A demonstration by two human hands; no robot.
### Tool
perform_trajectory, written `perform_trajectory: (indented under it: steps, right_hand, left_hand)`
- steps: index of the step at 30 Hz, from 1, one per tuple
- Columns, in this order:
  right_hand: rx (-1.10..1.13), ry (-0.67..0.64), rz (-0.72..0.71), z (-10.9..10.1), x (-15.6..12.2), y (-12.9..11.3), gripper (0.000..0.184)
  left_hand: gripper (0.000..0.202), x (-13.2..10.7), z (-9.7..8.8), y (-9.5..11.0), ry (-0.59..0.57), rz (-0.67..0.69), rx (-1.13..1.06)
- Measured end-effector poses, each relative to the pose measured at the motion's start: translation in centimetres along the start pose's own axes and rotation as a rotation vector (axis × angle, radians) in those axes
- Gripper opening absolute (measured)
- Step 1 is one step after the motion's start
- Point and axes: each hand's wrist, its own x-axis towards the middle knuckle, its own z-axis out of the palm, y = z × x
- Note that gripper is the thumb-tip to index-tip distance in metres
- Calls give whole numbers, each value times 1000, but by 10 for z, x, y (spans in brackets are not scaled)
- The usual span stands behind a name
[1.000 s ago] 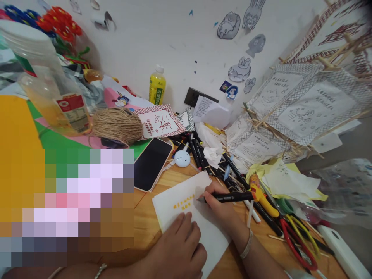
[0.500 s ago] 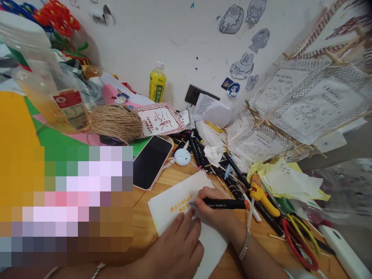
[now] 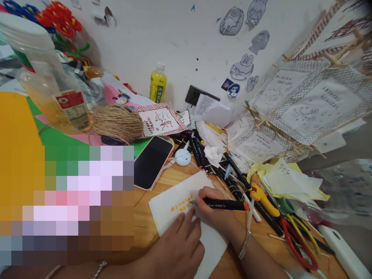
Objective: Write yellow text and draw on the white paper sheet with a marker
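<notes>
The right hand (image 3: 217,212) is pinching a slim black marker with an orange end (image 3: 225,204) between thumb and fingers, its tip over a row of small yellow handwritten characters (image 3: 174,208); whether it touches there I cannot tell from my end. I see the left hand (image 3: 177,244) laid palm down, fingers close together and slightly bent, on the white paper sheet (image 3: 186,188), fingertips just beside the writing. The sheet lies aslant on the brown wooden worktop (image 3: 142,224), a red-patterned far corner showing. Near its far edge I have a black-screened phone (image 3: 152,162) and a pale blue round object (image 3: 183,157). Off its right edge I see a yellow tool with an orange label (image 3: 266,199) and red-handled scissors (image 3: 311,266).
</notes>
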Motion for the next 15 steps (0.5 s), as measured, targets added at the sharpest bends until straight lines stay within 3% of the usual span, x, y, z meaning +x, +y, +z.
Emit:
perform_trajectory:
  steps: [5, 15]
  right_hand:
    - [5, 10, 9, 1, 0, 2, 23]
    - [-1, -6, -15, 1, -1, 5, 24]
  left_hand:
    - [25, 1, -11, -2, -7, 2, 5]
    - [27, 0, 5, 0, 5, 6, 4]
